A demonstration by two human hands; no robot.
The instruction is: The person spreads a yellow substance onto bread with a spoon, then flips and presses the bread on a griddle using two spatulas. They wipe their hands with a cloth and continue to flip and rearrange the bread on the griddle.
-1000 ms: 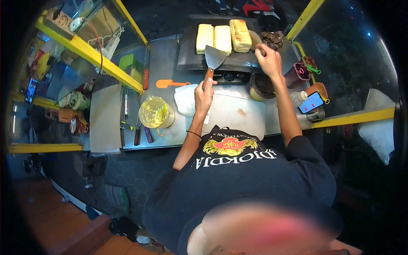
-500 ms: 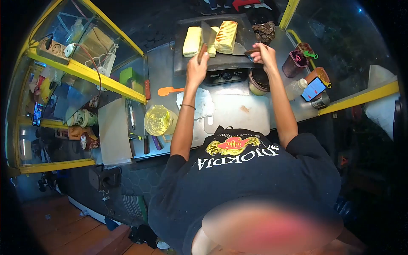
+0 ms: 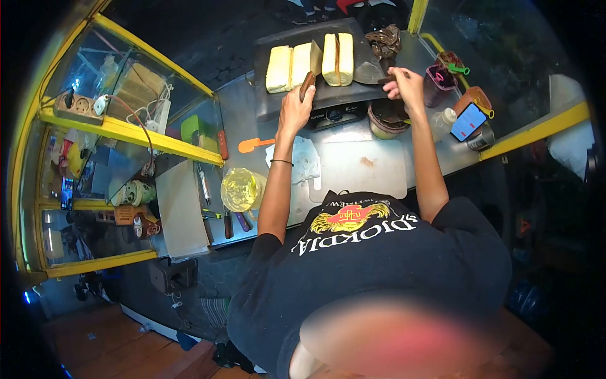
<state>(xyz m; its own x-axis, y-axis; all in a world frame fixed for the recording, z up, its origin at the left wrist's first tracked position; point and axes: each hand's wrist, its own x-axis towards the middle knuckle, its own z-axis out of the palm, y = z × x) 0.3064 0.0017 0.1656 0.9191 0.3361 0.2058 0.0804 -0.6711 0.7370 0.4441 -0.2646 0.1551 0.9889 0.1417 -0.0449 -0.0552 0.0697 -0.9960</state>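
My left hand (image 3: 295,108) is closed around the wooden handle of a scraper (image 3: 315,58), whose blade stands upright against the right side of the left bread block. In my right hand (image 3: 406,91) is the dark handle of a spatula (image 3: 367,74), its flat blade lying on the griddle (image 3: 268,104) beside the right bread block. The left bread block (image 3: 279,71) and right bread block (image 3: 331,60) rest on the dark griddle. Each is pale yellow on top and split lengthwise, with a browned line along the split.
Below the griddle, a white cutting board (image 3: 360,170) lies near my body, with a cloth (image 3: 297,158), an orange spatula (image 3: 252,145) and a tub of yellow spread (image 3: 243,189) to its left. Containers and a phone (image 3: 468,122) stand at right. Yellow-framed glass panels flank the counter.
The right bread block has turned, from browned face up to a pale top with a lengthwise split. The left pieces now sit side by side. My right hand has shifted slightly right.
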